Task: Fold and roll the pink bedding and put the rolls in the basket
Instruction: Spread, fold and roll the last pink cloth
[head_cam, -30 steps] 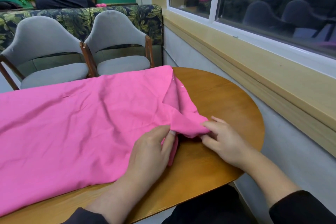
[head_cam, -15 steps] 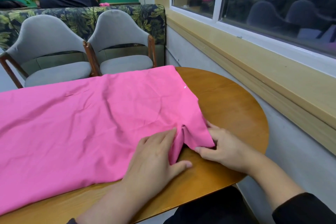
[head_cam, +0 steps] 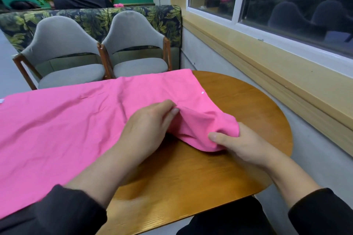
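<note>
Both hands now work the near right corner of the pink bedding (head_cam: 66,129), seen from the head camera: half a second ago the left hand (head_cam: 147,128) lay flat on the cloth with its thumb on the wood, and now its fingers are curled, pinching a raised ridge of fabric, while the right hand (head_cam: 235,143), just right of that pinch, has bunched the corner up off the table (head_cam: 238,101) with its thumb on top and its fingers under the fabric. That likely means the corner is being gathered to start a fold or roll; no roll is formed yet, and no basket is in view. Left of the grip the bedding lies spread and flat over the table, a thin, matte woven cloth with soft creases, which should drape and slip easily. Beyond the grip a small white button (head_cam: 202,92) sits near the hem. The round table is glossy, grained wood.
</note>
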A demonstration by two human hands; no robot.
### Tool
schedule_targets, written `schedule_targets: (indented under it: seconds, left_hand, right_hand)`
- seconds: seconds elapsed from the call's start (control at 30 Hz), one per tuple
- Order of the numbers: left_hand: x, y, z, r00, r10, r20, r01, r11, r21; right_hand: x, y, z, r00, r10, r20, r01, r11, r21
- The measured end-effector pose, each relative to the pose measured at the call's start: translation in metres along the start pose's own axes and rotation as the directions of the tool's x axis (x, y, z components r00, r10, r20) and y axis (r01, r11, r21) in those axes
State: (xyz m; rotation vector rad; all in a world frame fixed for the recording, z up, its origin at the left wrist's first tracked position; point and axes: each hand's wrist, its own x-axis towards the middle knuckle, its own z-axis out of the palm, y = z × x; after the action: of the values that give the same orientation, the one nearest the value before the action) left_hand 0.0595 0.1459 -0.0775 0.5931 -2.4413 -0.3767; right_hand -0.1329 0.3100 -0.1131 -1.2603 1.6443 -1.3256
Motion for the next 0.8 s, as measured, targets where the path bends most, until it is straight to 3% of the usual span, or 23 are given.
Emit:
schedule_targets:
  seconds: [0.07,0.17,0.27,0.4,0.53,0.7,0.8]
  left_hand:
    - [0.007,-0.004,-0.001,1.0,0.01,-0.026,-0.009,1.0,0.03]
    - [-0.004,-0.003,0.005,0.962,0.148,-0.232,-0.101,0.974,0.203]
    - [-0.03,0.004,0.026,0.938,0.308,-0.159,-0.253,0.922,0.295]
    - [-0.039,-0.007,0.049,0.98,0.198,0.026,-0.196,0.936,0.291]
    - [-0.031,-0.011,0.056,0.996,0.091,0.0,-0.088,0.959,0.269]
    - [-0.024,-0.024,0.055,0.984,0.161,0.077,-0.175,0.959,0.224]
    - [-0.027,-0.029,0.052,0.99,0.128,0.052,-0.136,0.974,0.182]
  right_hand:
    - [0.002,-0.001,0.002,0.999,0.005,-0.034,-0.004,1.0,0.022]
    - [0.006,0.002,0.005,0.993,0.07,-0.097,-0.051,0.981,0.189]
    - [0.009,0.007,0.007,0.992,0.074,-0.103,-0.037,0.946,0.322]
    - [0.012,0.012,0.01,0.995,0.066,-0.074,-0.035,0.932,0.361]
    - [0.011,0.013,0.009,0.995,0.083,-0.056,-0.06,0.939,0.338]
    - [0.01,0.012,0.005,0.988,0.101,-0.116,-0.069,0.966,0.249]
    - [0.009,0.012,0.006,0.981,0.128,-0.147,-0.094,0.971,0.22]
